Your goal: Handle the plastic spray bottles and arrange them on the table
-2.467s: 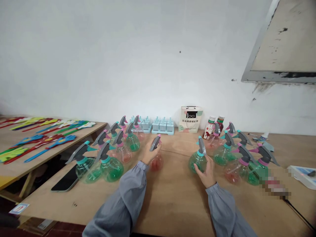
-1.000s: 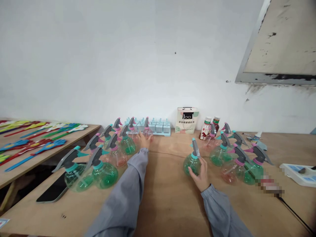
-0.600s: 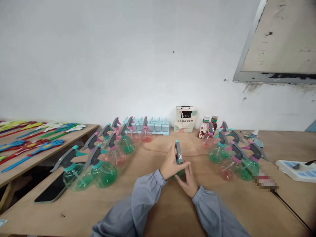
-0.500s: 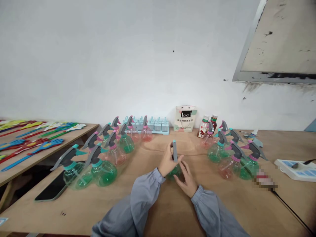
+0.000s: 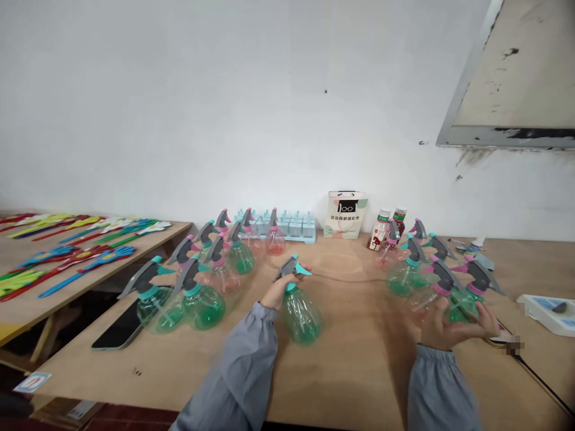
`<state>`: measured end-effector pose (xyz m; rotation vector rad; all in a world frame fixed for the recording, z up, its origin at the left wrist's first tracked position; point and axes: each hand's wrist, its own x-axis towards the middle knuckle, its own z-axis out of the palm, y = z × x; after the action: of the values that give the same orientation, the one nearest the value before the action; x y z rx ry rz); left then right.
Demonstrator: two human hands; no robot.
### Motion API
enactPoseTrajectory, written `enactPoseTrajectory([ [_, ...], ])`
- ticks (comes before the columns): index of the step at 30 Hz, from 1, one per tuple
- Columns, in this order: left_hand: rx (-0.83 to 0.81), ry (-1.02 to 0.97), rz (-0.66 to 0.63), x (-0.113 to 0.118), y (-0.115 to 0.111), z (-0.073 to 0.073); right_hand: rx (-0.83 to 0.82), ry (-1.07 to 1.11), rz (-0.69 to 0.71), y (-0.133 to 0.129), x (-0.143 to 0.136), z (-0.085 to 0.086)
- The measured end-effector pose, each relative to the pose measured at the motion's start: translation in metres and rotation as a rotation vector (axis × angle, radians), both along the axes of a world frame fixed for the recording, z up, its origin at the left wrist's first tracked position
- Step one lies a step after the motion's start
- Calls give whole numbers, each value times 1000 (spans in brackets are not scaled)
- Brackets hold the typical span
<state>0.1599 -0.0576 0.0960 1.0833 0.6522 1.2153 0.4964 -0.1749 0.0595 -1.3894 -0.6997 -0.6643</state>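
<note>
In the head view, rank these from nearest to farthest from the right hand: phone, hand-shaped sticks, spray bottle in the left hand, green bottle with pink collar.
From the right hand:
1. Green bottle with pink collar: between its thumb and fingers.
2. Spray bottle in the left hand: left, mid-table.
3. Phone: farther left, same table.
4. Hand-shaped sticks: farthest left, other table.

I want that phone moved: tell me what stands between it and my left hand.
In the head view, a green spray bottle and, right of it, a second green spray bottle stand between the phone and your left hand.
</note>
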Motion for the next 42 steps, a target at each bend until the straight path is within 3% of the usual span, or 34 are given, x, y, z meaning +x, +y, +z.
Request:
enactPoseTrajectory([
  [3, -29, 40, -72, -2, -2, 6, 3, -31, -93, 0, 12, -6],
  [11, 46, 100, -232, 4, -18, 20, -52, 136, -35, 16, 14, -22],
  [23, 10, 75, -152, 8, -18, 23, -71, 195, 59, 23, -4, -28],
  [31, 36, 63, -145, 8, -17, 24, -65, 194, 42, 23, -3, -28],
  [36, -50, 121, -122, 6, -13, 23, -70, 169, 34, 24, -2, -28],
  [42, 28, 162, -121, 5, -17, 26, -61, 153, 51, 24, -1, -29],
])
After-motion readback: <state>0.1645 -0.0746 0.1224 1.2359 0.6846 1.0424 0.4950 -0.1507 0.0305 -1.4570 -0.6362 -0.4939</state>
